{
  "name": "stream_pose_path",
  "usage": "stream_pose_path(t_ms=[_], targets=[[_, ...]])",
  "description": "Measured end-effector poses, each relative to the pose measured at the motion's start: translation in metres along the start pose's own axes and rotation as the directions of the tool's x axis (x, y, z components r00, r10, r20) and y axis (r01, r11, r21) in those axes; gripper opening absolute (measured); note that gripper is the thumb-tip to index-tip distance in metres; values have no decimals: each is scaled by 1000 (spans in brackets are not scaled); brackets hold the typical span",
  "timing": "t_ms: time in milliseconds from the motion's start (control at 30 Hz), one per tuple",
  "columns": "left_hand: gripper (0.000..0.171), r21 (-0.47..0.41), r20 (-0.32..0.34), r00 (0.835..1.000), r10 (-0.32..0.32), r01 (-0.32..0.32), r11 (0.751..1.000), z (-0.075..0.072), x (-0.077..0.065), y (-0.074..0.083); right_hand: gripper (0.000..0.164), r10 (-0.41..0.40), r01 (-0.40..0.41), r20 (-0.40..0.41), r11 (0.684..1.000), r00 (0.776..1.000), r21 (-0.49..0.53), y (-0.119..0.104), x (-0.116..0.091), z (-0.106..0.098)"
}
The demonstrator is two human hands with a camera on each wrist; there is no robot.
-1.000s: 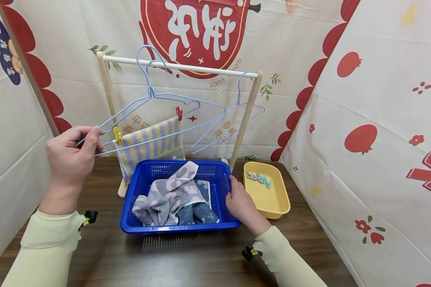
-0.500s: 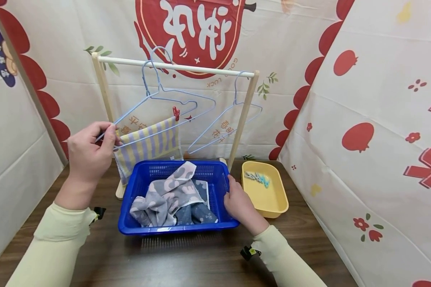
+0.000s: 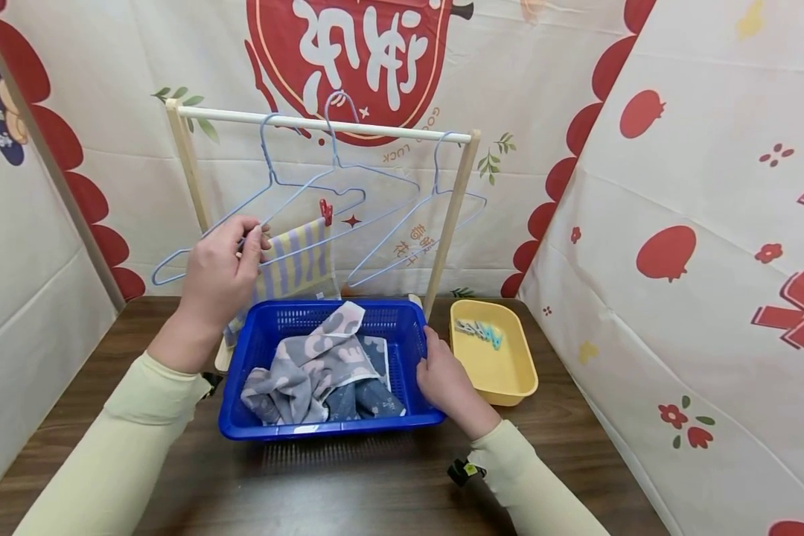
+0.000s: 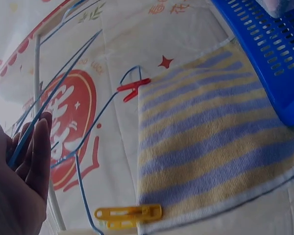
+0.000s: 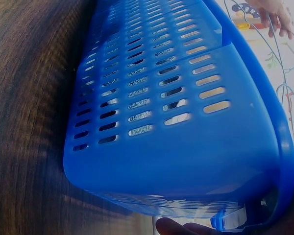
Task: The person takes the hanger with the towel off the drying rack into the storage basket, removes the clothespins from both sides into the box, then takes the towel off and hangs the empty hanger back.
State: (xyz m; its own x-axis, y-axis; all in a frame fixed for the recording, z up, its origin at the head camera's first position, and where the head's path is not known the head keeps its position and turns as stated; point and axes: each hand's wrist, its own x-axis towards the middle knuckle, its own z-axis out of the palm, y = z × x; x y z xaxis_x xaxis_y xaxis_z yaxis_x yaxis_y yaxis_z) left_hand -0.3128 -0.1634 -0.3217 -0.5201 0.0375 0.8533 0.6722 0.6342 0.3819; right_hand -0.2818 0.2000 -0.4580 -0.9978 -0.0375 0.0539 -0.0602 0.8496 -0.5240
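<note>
My left hand pinches one corner of a light blue wire hanger; its hook overlaps the rack's white rod. Behind it, a second blue hanger hangs from the rod, bearing a yellow and lavender striped towel. A red clip and a yellow clip fasten that towel. With my right hand I grip the right rim of a blue plastic basket. Grey and pink patterned cloth and dark blue cloth lie in it.
A third blue hanger hangs at the rod's right end, by the wooden post. Right of the basket, a yellow tray holds several pale clothespins. Printed curtains enclose the wooden table.
My left hand has moved right with the hanger, whose hook has shifted right along the rod, past the towel's hanger. My right hand stays on the basket rim.
</note>
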Motion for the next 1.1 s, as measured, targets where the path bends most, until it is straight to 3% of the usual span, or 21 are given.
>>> stream_pose_path(t_ms=[200, 567, 833, 1100], targets=[[28, 53, 69, 997, -33, 29, 998, 16, 7, 6, 65, 17, -17, 7, 1000, 1000, 6, -1, 0, 0], [27, 78, 100, 994, -54, 46, 996, 27, 9, 9, 65, -6, 6, -11, 1000, 1000, 3, 0, 0, 1], [22, 107, 257, 965, -55, 28, 994, 34, 3, 8, 66, 20, -20, 7, 1000, 1000, 11, 1, 1, 2], [21, 114, 279, 959, -48, 17, 993, 36, 2, 6, 66, 11, -11, -2, 1000, 1000, 13, 1, 1, 2]])
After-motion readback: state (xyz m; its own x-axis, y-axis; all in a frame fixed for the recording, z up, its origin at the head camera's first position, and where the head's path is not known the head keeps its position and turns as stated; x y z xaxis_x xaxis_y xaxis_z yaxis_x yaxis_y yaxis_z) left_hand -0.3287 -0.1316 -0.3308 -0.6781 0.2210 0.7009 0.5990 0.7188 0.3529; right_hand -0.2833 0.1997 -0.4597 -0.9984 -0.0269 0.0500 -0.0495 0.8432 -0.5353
